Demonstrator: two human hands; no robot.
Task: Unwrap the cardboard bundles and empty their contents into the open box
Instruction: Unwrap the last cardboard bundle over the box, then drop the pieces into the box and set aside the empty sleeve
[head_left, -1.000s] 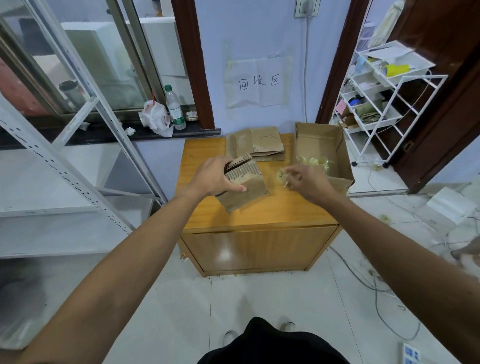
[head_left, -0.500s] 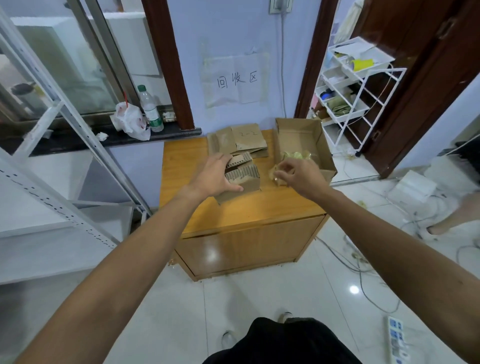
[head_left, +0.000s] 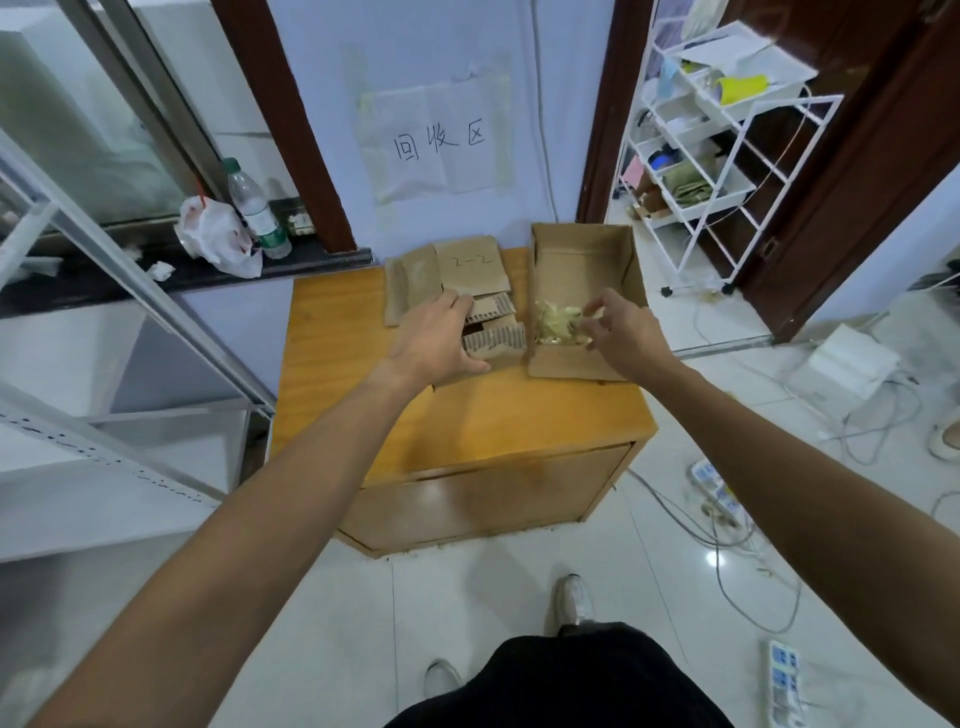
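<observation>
My left hand (head_left: 439, 338) grips a corrugated cardboard bundle (head_left: 493, 338) on the wooden cabinet top (head_left: 467, 410), its ribbed flaps spread beside the box. The open cardboard box (head_left: 582, 260) stands to the right, with a heap of pale yellow pieces (head_left: 558, 322) at its near end. My right hand (head_left: 621, 325) hovers over that near end with fingers curled, pinching a small yellow piece just above the heap. Flat cardboard sheets (head_left: 457, 275), one marked "2-2", lie behind the bundle.
A white wire shelf rack (head_left: 722, 156) stands in the doorway at right. On the dark sill at left are a plastic bottle (head_left: 254, 208) and a white bag (head_left: 218, 239). Cables and power strips (head_left: 717, 488) lie on the tiled floor. A metal frame (head_left: 104, 249) is left.
My right hand has moved from above the cabinet top rightwards into the box with the yellow piece. My left hand has lowered the bundle against the box's left wall.
</observation>
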